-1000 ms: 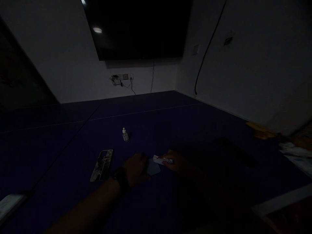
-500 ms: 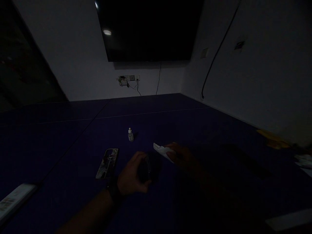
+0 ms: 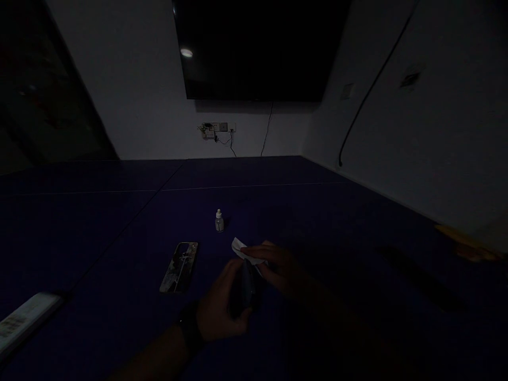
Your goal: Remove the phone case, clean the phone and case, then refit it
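My left hand (image 3: 220, 307), with a dark band on its wrist, is closed around the edges of a dark, slab-shaped phone (image 3: 248, 286), which is tilted on its side. A folded white tissue (image 3: 238, 245) is pinched in my right hand (image 3: 278, 264), and it touches or nearly touches the phone's upper end. Left of my hands a patterned phone case (image 3: 179, 267) lies flat on the dark blue table (image 3: 130, 312). Beyond them a small clear bottle (image 3: 219, 222) with a white cap stands upright. Dim light hides much of the phone's surface.
A white power strip (image 3: 29, 320) lies at the left edge. Toward the right are a dark flat strip (image 3: 423, 275) and a yellow item (image 3: 470, 243) near the wall. A large screen (image 3: 257, 47) hangs above wall sockets (image 3: 220, 128).
My right hand has brought the tissue leftward to the top of the phone. My left hand still grips the phone, now turned more edge-on. The view has shifted slightly.
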`<state>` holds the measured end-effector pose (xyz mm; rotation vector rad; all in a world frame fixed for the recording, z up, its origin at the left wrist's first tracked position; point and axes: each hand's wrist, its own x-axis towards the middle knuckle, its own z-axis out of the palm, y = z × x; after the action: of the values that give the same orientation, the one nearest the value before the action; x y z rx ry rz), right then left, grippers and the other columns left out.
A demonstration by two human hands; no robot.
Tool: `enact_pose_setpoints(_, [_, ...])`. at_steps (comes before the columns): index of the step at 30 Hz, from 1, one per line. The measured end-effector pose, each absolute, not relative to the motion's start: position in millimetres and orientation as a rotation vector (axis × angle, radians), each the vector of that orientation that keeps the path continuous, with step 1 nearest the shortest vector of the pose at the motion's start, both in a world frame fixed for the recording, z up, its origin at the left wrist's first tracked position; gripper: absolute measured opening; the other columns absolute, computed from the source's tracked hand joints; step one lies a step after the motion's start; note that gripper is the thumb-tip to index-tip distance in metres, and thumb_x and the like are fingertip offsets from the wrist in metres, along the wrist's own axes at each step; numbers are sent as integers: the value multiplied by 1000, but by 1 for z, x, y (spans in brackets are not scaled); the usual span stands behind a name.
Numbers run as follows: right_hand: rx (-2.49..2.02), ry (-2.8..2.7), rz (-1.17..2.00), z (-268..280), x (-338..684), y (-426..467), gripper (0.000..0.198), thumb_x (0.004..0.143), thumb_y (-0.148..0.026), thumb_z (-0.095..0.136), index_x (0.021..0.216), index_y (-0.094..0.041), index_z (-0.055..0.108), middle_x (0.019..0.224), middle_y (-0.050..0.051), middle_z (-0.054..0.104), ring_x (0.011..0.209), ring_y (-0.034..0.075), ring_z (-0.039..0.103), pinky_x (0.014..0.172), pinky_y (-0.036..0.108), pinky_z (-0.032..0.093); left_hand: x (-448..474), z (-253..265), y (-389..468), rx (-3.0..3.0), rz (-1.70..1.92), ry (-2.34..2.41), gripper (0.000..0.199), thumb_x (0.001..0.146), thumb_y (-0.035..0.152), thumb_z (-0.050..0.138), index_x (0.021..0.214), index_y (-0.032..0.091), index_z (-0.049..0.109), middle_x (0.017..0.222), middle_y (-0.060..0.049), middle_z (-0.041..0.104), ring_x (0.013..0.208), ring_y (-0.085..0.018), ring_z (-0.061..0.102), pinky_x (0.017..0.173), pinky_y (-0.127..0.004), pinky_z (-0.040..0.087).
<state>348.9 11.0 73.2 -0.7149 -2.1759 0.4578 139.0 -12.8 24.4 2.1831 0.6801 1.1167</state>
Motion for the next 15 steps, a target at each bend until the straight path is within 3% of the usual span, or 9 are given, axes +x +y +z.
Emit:
enact_pose_setpoints(6, [-726, -2206, 357, 69, 349, 9, 53, 90, -11, 46, 140, -26, 55, 123, 7, 71, 87, 17, 67, 73, 30, 52, 136, 14, -12, 2038, 985, 790, 81, 74, 38, 80, 143, 21, 39, 133, -14, 60, 119, -33, 59, 103, -48, 47])
enact_pose_setpoints(11, [-423, -2331, 120, 63, 360, -5, 42, 100, -22, 39, 140, -23, 50, 130, 10, 67, 102, 17, 66, 86, 32, 50, 135, 7, -8, 2040, 997, 850, 85, 68, 33, 82, 143, 20, 43, 129, -12, 63, 114, -32, 62, 101, -45, 50])
enact_pose_setpoints(15, [-350, -2366, 106, 62, 365, -11, 39, 104, -32, 34, 139, -21, 49, 128, 12, 68, 111, 17, 64, 93, 34, 48, 139, 1, -6, 2050, 1033, 859, 82, 64, 29, 82, 139, 20, 47, 124, -10, 65, 110, -32, 64, 99, -43, 51])
